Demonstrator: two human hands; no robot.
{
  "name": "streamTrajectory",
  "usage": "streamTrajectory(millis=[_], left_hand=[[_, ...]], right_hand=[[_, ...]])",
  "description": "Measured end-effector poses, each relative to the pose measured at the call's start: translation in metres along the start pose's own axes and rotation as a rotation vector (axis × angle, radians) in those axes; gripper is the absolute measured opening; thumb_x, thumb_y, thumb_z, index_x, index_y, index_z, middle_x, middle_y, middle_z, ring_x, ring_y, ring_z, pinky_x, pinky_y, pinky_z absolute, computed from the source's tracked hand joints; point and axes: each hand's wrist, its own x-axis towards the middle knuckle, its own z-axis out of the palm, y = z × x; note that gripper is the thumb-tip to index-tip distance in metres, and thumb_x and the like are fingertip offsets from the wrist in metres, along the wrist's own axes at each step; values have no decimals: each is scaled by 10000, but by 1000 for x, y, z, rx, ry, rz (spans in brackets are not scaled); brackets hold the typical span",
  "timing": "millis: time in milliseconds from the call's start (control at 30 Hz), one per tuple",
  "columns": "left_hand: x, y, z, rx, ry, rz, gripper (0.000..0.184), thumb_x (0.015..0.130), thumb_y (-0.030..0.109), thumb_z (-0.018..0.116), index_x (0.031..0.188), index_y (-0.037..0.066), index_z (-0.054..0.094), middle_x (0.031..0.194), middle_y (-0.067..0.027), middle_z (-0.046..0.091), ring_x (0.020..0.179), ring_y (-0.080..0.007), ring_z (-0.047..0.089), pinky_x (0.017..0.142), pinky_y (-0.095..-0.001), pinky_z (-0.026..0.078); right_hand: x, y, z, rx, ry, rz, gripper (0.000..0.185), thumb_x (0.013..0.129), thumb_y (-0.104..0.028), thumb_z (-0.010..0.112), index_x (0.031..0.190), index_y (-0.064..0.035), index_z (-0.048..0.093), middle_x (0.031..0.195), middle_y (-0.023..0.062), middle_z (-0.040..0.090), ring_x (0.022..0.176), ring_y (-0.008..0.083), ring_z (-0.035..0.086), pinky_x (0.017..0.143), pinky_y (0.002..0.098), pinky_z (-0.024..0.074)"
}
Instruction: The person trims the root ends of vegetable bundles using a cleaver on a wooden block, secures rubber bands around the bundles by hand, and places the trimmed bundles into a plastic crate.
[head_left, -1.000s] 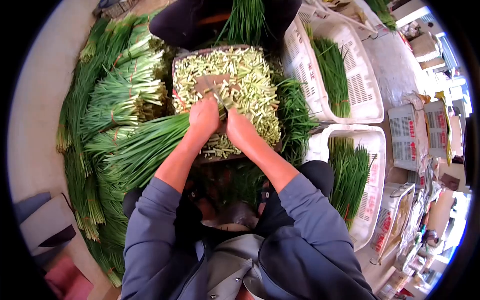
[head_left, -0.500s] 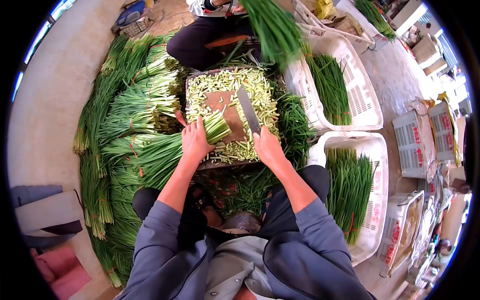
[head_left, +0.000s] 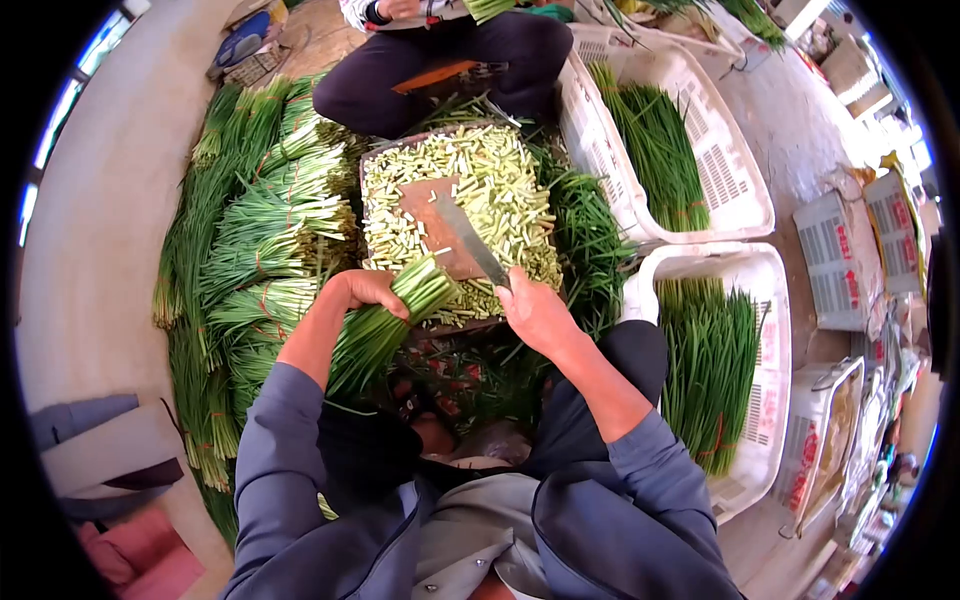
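While the left hand (head_left: 372,292) grips a bunch of green stalks (head_left: 378,335) just behind its pale cut end, the right hand (head_left: 532,310) is closed around the handle of a broad-bladed knife (head_left: 470,238). The bunch lies at the near left edge of the chopping surface (head_left: 420,198), leaves trailing back towards the person's lap, its cut end angled towards the blade. The knife slants over a bare brown patch of that surface, ringed by short pale stem pieces (head_left: 500,170); whether the edge touches the wood cannot be told.

The step in hand appears to be handling the bunch around a trimming cut, blade and stems being apart. Any further cut would call for the stem ends to lie level on the bare patch, with the left fingers well behind the edge.

To the left lie tied bundles (head_left: 285,210), some with reddish bands; to the right, a near crate (head_left: 748,435) and a far crate (head_left: 730,165) hold long greens. Red characters mark a standing crate (head_left: 838,270) farther right, and red printing shows on others, but all of it is too small and warped to read. No brand can be made out.
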Motion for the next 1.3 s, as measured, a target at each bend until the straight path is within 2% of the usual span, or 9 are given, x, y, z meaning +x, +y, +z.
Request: streamTrajectory(millis=[33, 433, 767, 833, 933, 1067, 1167, 1267, 1300], left_hand=[[1, -3, -3, -31, -13, -13, 842, 680, 155, 908, 1407, -11, 516, 1228, -139, 684, 1054, -248, 672, 938, -433, 564], [5, -5, -16, -93, -53, -46, 992, 646, 179, 937, 1475, -23, 431, 1291, -142, 652, 1137, -235, 627, 1018, -410, 516], [-6, -2, 7, -50, 58, 93, 852, 682, 163, 901, 1421, 7, 507, 1225, -131, 686, 1034, -226, 675, 933, -383, 563], [-3, -2, 9, -13, 62, 107, 814, 694, 162, 890, 1408, 19, 528, 1222, -123, 689, 1031, -219, 675, 937, -376, 562], [-16, -7, 19, -78, 149, 175, 771, 708, 153, 875, 1382, -15, 540, 1146, -115, 712, 1014, -208, 675, 924, -370, 562], [-10, -32, -1, -9, 238, 21, 704, 691, 202, 892, 1294, -33, 617, 1120, -124, 724, 982, -215, 689, 914, -357, 559], [-42, -17, 33, -18, 259, 177, 674, 662, 207, 906, 1245, -24, 660, 1127, -112, 731, 982, -206, 695, 922, -349, 552], [-75, -7, 47, -2, 359, 278, 685, 634, 169, 918, 1240, -27, 666, 1137, -101, 732, 1006, -194, 693, 946, -347, 545], [-88, -6, 50, 29, 382, 333, 754, 617, 143, 922, 1288, -34, 628, 1174, -100, 717, 1037, -194, 682, 971, -343, 534]], right_hand=[[1, 0, 3, 10, -47, -2, 281, 1018, -271, 536, 1052, 3, 485, 794, 312, 649, 791, 530, 627, 715, 617, 471], [36, 13, 55, 34, -113, -116, 243, 1029, -226, 506, 1000, 7, 440, 730, 272, 615, 727, 508, 613, 656, 593, 468], [74, -6, 81, -90, -103, -71, 171, 980, -142, 481, 1018, 22, 451, 804, 294, 667, 789, 494, 675, 691, 577, 526], [80, -1, 80, -76, -109, -79, 186, 1007, -121, 376, 1010, 27, 488, 876, 319, 680, 842, 501, 680, 750, 594, 525], [63, 2, 70, -148, -107, -109, 189, 1011, -124, 370, 1010, 24, 487, 878, 312, 682, 835, 498, 680, 738, 596, 519], [43, 23, 52, -92, -41, 48, 205, 993, -196, 492, 1019, 7, 497, 876, 278, 683, 848, 482, 673, 764, 593, 511], [58, 39, 43, 10, -122, 89, 305, 991, -242, 527, 1126, 32, 525, 898, 284, 677, 893, 476, 673, 797, 570, 522], [47, 13, 15, -334, -48, 73, 449, 942, -299, 615, 1233, 32, 530, 1132, 302, 639, 1051, 421, 659, 892, 501, 540], [46, 13, 16, -339, 87, -38, 418, 932, -300, 618, 1193, 22, 567, 1094, 280, 659, 1031, 400, 672, 886, 487, 542]])
